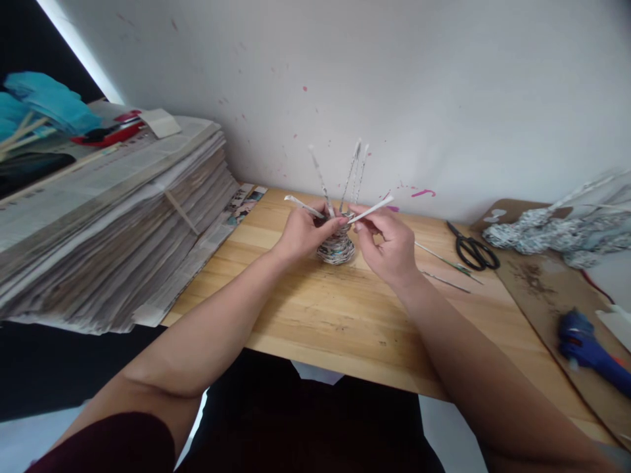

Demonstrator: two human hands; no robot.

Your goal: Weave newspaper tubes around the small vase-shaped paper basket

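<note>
Head view: I am seeing the small woven piece standing on the wooden table, nearer the far edge than the near one, with both hands meeting at its narrow top. The left hand is grasping the top from its left side, thumb lying along the rim, and a short white strip is sticking out above its fingers. The right hand is coming in from the right, pinching the lower end of a pale paper strip that is slanting up and outward. Several thin paper stakes are rising from the top between the hands.

On the table's left side I am looking at a tall stack of newspapers, with blue material and a red and black object lying on top. To the right, thin rods and black-handled scissors are lying beside a brown board. Silvery-grey woven bundles are resting towards the board's far edge, and a blue glue gun is lying nearer me. Behind the far edge, a pale wall is showing pinkish specks.
</note>
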